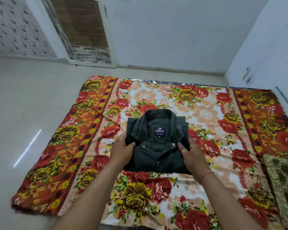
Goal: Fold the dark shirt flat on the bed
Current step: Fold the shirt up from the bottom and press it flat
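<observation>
Your left hand [121, 151] and right hand [194, 156] grip folded dark shirt [156, 146] at its sides, collar far, on floral bedspread [206, 113].

Dark shirt [156, 155] folded into a compact rectangle, front up, collar at the far end. Navy label shows inside the collar, snap buttons run down the front. Sits around the middle of the floral-covered bed [209, 103].

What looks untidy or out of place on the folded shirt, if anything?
Nothing serious. The dark shirt is folded compactly, gripped at its sides by the left hand and the right hand. Only its collar stands open, the top snap unfastened.
</observation>
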